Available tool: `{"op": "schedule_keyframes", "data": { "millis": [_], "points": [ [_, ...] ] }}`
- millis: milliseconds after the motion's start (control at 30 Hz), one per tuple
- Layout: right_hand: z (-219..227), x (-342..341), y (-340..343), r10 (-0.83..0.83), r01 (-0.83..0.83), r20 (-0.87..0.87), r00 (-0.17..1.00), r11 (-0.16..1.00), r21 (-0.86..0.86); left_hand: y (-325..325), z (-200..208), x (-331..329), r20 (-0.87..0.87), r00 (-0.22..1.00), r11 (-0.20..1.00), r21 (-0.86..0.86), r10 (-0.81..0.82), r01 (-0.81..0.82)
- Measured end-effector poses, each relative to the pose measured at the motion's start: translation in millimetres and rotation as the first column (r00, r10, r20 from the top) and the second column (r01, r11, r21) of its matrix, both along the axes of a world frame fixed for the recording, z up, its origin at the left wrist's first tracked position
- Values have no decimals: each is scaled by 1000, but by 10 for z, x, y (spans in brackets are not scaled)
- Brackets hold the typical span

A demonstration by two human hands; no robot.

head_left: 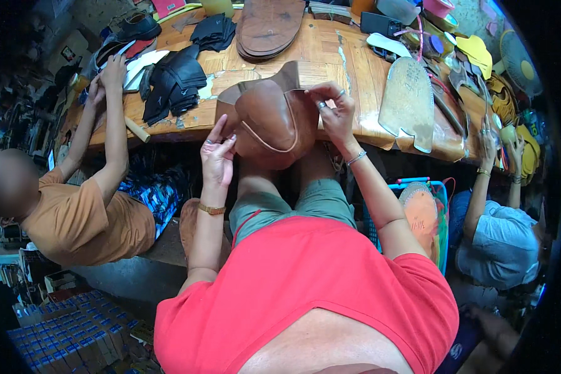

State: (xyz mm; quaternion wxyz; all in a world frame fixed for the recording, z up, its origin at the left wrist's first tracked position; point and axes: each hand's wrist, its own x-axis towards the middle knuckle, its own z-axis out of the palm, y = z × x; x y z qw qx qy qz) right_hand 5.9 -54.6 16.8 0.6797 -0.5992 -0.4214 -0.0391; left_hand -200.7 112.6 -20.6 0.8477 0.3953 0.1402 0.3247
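Observation:
A brown leather shoe upper [267, 115] with a raised curved seam rests over my lap against the table's front edge. At its left side is my left hand [218, 154], the thumb and fingertips pinched together; what they grip is too small to make out. My right hand [335, 115] is closed at the upper's top right edge, with thumb and forefinger pinching what looks like a thin pale thread running from the seam's end. Flat brown leather pieces [269, 28] lie stacked on the table beyond the upper.
The worn wooden table [218, 68] carries black leather pieces [176, 81], a pale sole-shaped board [408, 103] and a wooden-handled tool [137, 129]. Co-workers sit at left [93, 212] and right [498, 243], their hands over the table. A blue basket [441, 227] stands by my right arm.

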Motion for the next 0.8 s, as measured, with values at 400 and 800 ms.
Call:
{"op": "schedule_keyframes", "data": {
  "millis": [400,800],
  "points": [
    [-99,184,205,649,-452,-701,295,741,497,-69,-24,-24,-47,999,1000,15,22,-21],
    [-215,358,622,323,-466,-780,536,883,46,-31,15,-34,2,1000,1000,1,30,-30]
  ]
}}
